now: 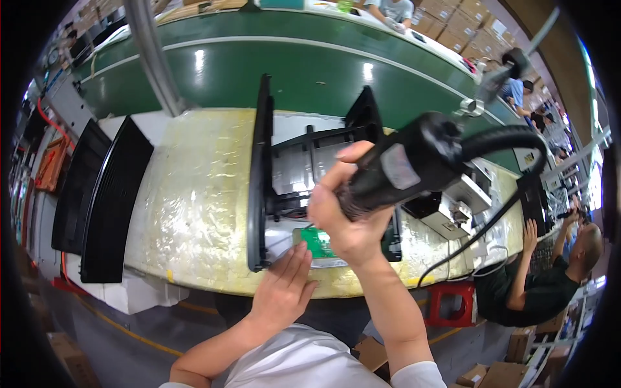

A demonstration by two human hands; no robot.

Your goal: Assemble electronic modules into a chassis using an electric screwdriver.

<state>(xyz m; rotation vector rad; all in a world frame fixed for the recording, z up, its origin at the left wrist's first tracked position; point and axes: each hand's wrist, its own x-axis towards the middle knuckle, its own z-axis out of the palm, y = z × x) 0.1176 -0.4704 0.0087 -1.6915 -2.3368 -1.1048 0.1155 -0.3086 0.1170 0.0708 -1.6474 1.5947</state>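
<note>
My right hand grips a black electric screwdriver that hangs on a cable from above, its tip pointing down over a grey metal back panel in a black frame. A green circuit board sits at the near edge of that panel. My left hand lies flat on the panel's near edge, fingers together, right beside the green board. The screwdriver's tip is hidden behind my right hand.
The panel rests on a yellowish padded bench. Two black slatted covers lean at the left. A green conveyor belt runs behind. A co-worker sits at the right beside a red stool.
</note>
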